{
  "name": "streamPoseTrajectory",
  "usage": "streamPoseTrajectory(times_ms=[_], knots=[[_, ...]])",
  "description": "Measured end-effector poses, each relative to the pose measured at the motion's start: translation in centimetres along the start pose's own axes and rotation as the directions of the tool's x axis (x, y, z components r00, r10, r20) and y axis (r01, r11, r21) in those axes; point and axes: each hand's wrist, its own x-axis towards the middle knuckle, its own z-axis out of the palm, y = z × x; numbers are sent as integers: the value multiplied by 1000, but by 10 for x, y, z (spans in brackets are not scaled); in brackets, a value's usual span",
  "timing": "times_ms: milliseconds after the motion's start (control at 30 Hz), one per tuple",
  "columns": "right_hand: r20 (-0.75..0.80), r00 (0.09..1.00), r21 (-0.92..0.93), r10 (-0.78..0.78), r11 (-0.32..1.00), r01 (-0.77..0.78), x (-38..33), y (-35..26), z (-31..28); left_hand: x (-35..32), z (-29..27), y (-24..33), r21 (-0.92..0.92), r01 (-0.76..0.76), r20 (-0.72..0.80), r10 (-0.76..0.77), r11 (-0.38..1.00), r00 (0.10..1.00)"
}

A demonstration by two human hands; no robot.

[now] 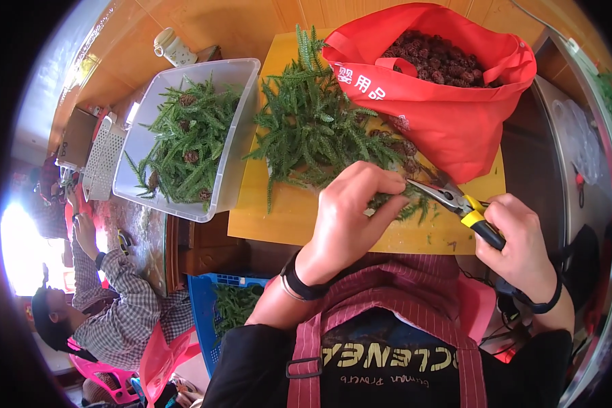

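My right hand [520,245] grips a pair of long-nose pliers [474,219] with black and yellow handles. The tips of the pliers meet the fingertips of my left hand [353,214], which is closed in a pinch. Green artificial pine sprig [415,208] shows between and below those fingers, its stem hidden by them. Just beyond my hands lies a heap of green pine sprigs [313,122] on a yellow board [258,221]. Several brown pine cones [406,148] rest at the heap's right edge.
At the back right stands a red bag [449,122] full of pine cones [435,58]. A clear plastic bin [232,153] with sprigs and cones is left. A blue crate [202,302] sits low by my left arm. Farther left, a seated co-worker in a checked shirt [126,313] works.
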Motion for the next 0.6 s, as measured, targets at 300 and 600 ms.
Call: streamPoseTrajectory(times_ms=[300,600], knots=[[155,960,223,232,939,-263,1,49,17,-14,-8,-19,-752,409,271,-324,517,907],[46,998,-183,-48,982,55,12,77,60,-13,4,-21,-817,459,390,-252,349,886]])
